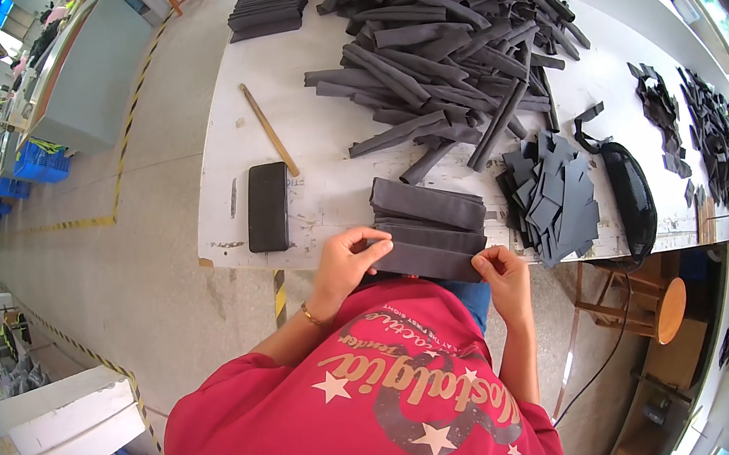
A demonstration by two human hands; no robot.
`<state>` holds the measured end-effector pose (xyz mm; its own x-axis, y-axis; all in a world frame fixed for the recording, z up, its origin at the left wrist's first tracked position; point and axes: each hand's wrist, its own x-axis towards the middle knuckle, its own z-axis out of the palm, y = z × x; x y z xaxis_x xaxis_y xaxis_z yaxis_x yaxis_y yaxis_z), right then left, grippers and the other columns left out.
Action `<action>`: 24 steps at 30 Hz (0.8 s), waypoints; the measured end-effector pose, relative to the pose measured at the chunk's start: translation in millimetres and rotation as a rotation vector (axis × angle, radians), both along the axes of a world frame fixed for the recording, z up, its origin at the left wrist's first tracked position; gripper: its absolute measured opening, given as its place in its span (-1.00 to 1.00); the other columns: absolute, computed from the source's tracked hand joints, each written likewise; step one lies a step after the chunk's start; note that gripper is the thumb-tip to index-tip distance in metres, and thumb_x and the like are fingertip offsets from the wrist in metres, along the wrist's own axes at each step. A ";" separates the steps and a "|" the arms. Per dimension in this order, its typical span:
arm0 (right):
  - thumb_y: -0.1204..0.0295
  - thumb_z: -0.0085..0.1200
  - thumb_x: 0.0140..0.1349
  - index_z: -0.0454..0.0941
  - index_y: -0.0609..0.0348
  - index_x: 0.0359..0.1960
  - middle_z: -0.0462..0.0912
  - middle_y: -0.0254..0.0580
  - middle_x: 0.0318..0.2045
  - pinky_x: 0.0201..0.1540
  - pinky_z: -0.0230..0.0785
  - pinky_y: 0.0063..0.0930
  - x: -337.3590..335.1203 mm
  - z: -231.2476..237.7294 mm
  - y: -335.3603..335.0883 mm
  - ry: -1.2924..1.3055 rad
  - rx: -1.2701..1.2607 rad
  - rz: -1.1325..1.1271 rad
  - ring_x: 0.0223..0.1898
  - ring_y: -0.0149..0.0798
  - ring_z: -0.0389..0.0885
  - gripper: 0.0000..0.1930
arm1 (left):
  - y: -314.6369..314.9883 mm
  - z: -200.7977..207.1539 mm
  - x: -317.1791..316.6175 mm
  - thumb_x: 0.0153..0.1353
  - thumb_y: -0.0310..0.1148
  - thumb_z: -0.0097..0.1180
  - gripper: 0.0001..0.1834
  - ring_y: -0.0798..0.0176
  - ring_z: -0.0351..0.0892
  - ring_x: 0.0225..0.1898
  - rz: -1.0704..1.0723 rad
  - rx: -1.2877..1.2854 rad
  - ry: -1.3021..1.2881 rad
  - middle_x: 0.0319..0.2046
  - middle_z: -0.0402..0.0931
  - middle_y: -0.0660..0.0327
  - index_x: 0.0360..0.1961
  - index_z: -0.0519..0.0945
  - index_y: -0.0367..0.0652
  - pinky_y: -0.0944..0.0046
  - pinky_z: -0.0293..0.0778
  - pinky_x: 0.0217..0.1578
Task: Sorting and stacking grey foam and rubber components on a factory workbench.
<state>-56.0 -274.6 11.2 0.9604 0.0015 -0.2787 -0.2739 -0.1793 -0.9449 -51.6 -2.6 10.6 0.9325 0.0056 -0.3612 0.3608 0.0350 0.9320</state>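
Note:
A dark grey fabric strip (428,261) lies across the table's near edge, stretched between my two hands. Its left end is pinched by my left hand (350,261), thumb over the cloth. At the other end, the fingers of my right hand (504,274) close on the strip's corner. Just beyond it, more folded strips (427,206) lie in a small overlapping stack. A heap of flat dark grey cut pieces (552,195) sits to the right of that stack.
A big loose pile of dark strips (442,45) covers the far middle of the white table (222,145). Neatly stacked strips (268,1) are at far left. A black phone-like case (267,207), a wooden stick (269,130) and a black mesh pouch (631,199) lie nearer. A stool (669,310) stands right.

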 end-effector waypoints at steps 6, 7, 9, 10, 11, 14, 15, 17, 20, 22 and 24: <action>0.54 0.25 0.16 0.56 0.27 -0.36 0.52 -0.44 -0.55 -0.41 0.28 -0.64 9.5 -3.9 6.6 -0.057 -0.192 -0.097 -0.50 -0.58 0.38 -0.90 | -9.7 -12.0 2.0 0.06 -0.41 0.38 -0.83 0.46 0.41 -0.56 0.065 0.423 -0.462 -0.53 0.49 0.30 -0.33 0.67 -0.21 0.35 0.35 -0.53; 0.53 0.26 0.13 0.57 0.28 -0.37 0.52 -0.41 -0.57 -0.41 0.29 -0.60 14.0 -2.3 7.6 -0.081 -0.198 -0.138 -0.50 -0.55 0.38 -0.88 | -12.1 -12.3 6.8 0.06 -0.41 0.38 -0.83 0.46 0.41 -0.56 0.066 0.423 -0.464 -0.53 0.49 0.30 -0.33 0.67 -0.21 0.35 0.35 -0.53; 0.52 0.26 0.13 0.55 0.28 -0.37 0.52 -0.39 -0.58 -0.41 0.29 -0.59 19.8 -4.0 9.2 -0.108 -0.245 -0.140 -0.51 -0.54 0.38 -0.87 | -14.9 -14.2 13.7 0.04 -0.47 0.39 -0.84 0.39 0.41 -0.48 0.051 0.525 -0.509 -0.43 0.48 0.25 -0.33 0.67 -0.20 0.40 0.37 -0.43; 0.51 0.27 0.13 0.54 0.29 -0.37 0.52 -0.37 -0.59 -0.42 0.29 -0.58 22.2 -10.0 9.3 -0.123 -0.286 -0.134 -0.52 -0.53 0.39 -0.86 | -14.8 -17.4 15.6 0.04 -0.47 0.39 -0.84 0.39 0.41 -0.48 0.049 0.522 -0.515 -0.43 0.48 0.25 -0.33 0.67 -0.20 0.40 0.37 -0.43; 0.51 0.27 0.13 0.54 0.29 -0.36 0.52 -0.35 -0.60 -0.43 0.29 -0.57 24.2 -16.4 8.9 -0.137 -0.326 -0.127 -0.52 -0.52 0.40 -0.85 | -13.6 -21.8 17.3 0.02 -0.46 0.38 -0.81 0.28 0.46 -0.41 0.060 0.602 -0.594 -0.38 0.49 0.20 -0.31 0.65 -0.19 0.33 0.40 -0.41; 0.43 0.30 0.12 0.55 0.27 -0.35 0.51 -0.28 -0.52 -0.39 0.31 -0.48 23.5 -20.4 9.5 -0.212 -0.423 -0.136 -0.51 -0.39 0.39 -0.80 | -8.7 -14.6 29.1 0.00 -0.45 0.38 -0.73 0.15 0.51 -0.29 0.128 0.703 -0.706 -0.32 0.49 0.13 -0.24 0.61 -0.17 0.25 0.44 -0.33; 0.40 0.31 0.12 0.55 0.27 -0.35 0.51 -0.26 -0.49 -0.37 0.32 -0.44 23.1 -18.7 10.6 -0.274 -0.483 -0.149 -0.50 -0.35 0.39 -0.79 | -5.7 -11.3 37.3 0.00 -0.45 0.38 -0.68 0.12 0.50 -0.24 0.184 0.726 -0.739 -0.31 0.48 0.11 -0.19 0.59 -0.16 0.22 0.46 -0.29; 0.40 0.30 0.12 0.56 0.27 -0.35 0.50 -0.26 -0.50 -0.38 0.31 -0.45 26.9 -11.4 13.7 -0.307 -0.496 -0.175 -0.50 -0.34 0.39 -0.79 | 3.9 -19.4 52.6 0.09 -0.40 0.32 -0.59 0.05 0.56 -0.18 0.196 0.631 -0.657 -0.20 0.53 0.00 -0.01 0.54 -0.20 0.19 0.50 -0.22; 0.38 0.28 0.13 0.57 0.28 -0.36 0.50 -0.23 -0.50 -0.39 0.31 -0.41 40.2 -15.5 14.5 -0.400 -0.602 -0.162 -0.50 -0.29 0.40 -0.79 | 11.3 -29.7 63.2 0.34 -0.24 0.09 -0.41 -0.11 0.63 -0.09 0.014 0.411 -0.253 -0.06 0.55 -0.25 0.28 0.31 -0.37 0.18 0.50 -0.09; 0.37 0.27 0.12 0.60 0.29 -0.38 0.54 -0.16 -0.48 -0.35 0.34 -0.31 52.2 -23.9 13.0 -0.479 -0.727 -0.097 -0.47 -0.17 0.47 -0.79 | 3.6 -24.9 59.8 0.34 -0.23 0.07 -0.41 -0.12 0.63 -0.12 -0.059 0.453 -0.228 -0.10 0.56 -0.27 0.28 0.29 -0.37 0.17 0.49 -0.08; 0.36 0.25 0.14 0.59 0.27 -0.40 0.56 -0.13 -0.48 -0.28 0.36 -0.27 61.4 -26.7 11.3 -0.421 -0.725 -0.097 -0.39 -0.11 0.51 -0.80 | -3.2 -16.8 55.9 0.36 -0.23 0.02 -0.41 -0.17 0.61 -0.12 -0.152 0.520 -0.176 -0.13 0.55 -0.30 0.31 0.26 -0.37 0.12 0.46 -0.05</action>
<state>5.4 -263.3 -15.5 0.9710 -0.1270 0.2026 0.0305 -0.7746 -0.6318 4.2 -5.9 -6.2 0.9825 0.0024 -0.1861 0.1640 -0.4845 0.8593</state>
